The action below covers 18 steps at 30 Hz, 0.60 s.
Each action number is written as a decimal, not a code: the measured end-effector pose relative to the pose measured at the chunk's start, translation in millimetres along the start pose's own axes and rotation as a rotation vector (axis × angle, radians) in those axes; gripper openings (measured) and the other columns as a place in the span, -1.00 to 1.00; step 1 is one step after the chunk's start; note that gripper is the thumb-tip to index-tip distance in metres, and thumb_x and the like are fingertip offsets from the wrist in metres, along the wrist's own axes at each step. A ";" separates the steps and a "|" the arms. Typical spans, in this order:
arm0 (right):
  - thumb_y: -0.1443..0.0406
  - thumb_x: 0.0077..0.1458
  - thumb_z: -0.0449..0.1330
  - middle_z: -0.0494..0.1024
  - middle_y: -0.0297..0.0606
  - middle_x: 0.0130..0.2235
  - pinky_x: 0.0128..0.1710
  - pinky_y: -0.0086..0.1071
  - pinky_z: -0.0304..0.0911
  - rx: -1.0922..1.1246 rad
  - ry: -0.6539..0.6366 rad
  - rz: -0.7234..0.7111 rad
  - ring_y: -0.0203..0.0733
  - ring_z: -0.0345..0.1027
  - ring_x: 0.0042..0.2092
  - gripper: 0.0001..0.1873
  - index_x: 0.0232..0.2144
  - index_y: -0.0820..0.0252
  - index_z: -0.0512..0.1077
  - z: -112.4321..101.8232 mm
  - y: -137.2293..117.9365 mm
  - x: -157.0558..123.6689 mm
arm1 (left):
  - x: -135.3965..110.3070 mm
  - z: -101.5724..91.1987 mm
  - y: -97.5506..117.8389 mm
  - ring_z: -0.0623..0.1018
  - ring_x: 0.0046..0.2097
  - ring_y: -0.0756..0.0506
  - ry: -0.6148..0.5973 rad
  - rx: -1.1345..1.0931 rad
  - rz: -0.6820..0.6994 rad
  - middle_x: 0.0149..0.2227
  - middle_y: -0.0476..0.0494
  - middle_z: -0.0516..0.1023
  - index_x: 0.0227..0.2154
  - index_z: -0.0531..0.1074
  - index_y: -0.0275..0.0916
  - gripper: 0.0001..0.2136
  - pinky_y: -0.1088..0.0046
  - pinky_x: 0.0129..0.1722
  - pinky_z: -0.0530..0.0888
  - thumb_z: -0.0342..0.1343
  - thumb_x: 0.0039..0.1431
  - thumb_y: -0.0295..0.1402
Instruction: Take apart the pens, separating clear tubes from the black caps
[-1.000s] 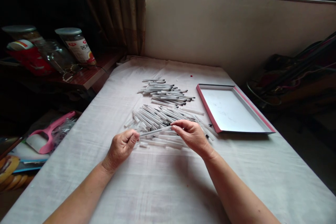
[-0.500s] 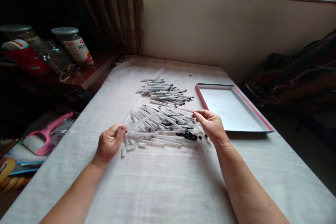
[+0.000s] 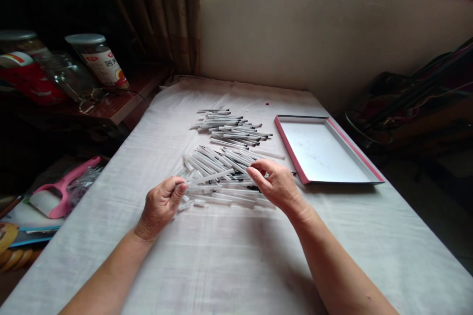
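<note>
My left hand (image 3: 162, 204) pinches one end of a clear plastic pen tube (image 3: 210, 177), which slants up to the right above the table. My right hand (image 3: 277, 184) hovers over the near heap of clear tubes (image 3: 218, 165), fingers curled in a pinch; whatever it holds is too small to make out. It covers the small black caps that lie by the heap. A second heap of tubes with black tips (image 3: 231, 128) lies farther back on the white cloth (image 3: 229, 256).
A shallow grey tray with a pink rim (image 3: 291, 150) lies to the right of the heaps. Jars (image 3: 98, 59) stand on a dark wooden shelf at the left. A pink-handled tool (image 3: 61, 194) lies below the table's left edge. A wall runs behind.
My right hand moved out toward the tray's corner, then came back left over the near heap. My left hand has kept hold of the tube and tilted its far end upward.
</note>
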State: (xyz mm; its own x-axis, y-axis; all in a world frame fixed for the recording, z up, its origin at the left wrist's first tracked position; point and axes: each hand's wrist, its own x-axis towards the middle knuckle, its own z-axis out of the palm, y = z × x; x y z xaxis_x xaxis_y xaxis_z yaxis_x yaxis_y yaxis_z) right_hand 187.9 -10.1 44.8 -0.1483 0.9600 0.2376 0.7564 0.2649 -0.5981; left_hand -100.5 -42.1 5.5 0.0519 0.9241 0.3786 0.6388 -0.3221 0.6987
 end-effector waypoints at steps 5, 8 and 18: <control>0.03 0.22 0.00 0.46 -0.34 -0.60 -0.43 -0.43 0.16 0.270 -0.323 0.091 -0.29 0.31 -0.51 -0.52 -0.61 0.16 0.36 12.3 -20.5 -5.5 | -2.0 4.4 4.4 0.54 -0.44 -0.03 -0.029 0.023 0.130 -0.41 -0.08 0.57 -0.32 0.46 -0.21 -0.68 0.51 -0.40 0.47 -0.04 0.29 -0.08; 0.05 0.21 0.02 0.39 -0.38 -0.65 -0.46 -0.46 0.15 0.444 -0.432 0.140 -0.34 0.24 -0.57 -0.53 -0.65 0.16 0.31 19.1 -24.8 -8.1 | -0.6 6.1 7.6 0.55 -0.40 -0.04 -0.047 0.037 0.186 -0.41 -0.08 0.57 -0.33 0.45 -0.21 -0.67 0.51 -0.35 0.47 -0.07 0.31 -0.09; 0.12 0.21 0.07 0.39 -0.37 -0.58 -0.47 -0.43 0.16 0.302 0.061 -0.074 -0.30 0.23 -0.52 -0.69 -0.49 0.14 0.39 -6.0 8.9 1.1 | 4.9 -15.9 -15.7 0.28 -0.64 0.02 0.047 -0.153 -0.191 -0.68 0.06 0.23 -0.63 0.21 -0.18 -0.57 0.52 -0.66 0.24 -0.14 0.33 -0.09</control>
State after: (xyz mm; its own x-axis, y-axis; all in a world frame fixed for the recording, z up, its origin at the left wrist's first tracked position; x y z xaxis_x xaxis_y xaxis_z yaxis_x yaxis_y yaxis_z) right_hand 198.4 -7.2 44.3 -0.1508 0.9323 0.3287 0.5199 0.3576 -0.7758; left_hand -122.5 -35.7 6.1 -0.0969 0.9617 0.2562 0.5095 -0.1732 0.8429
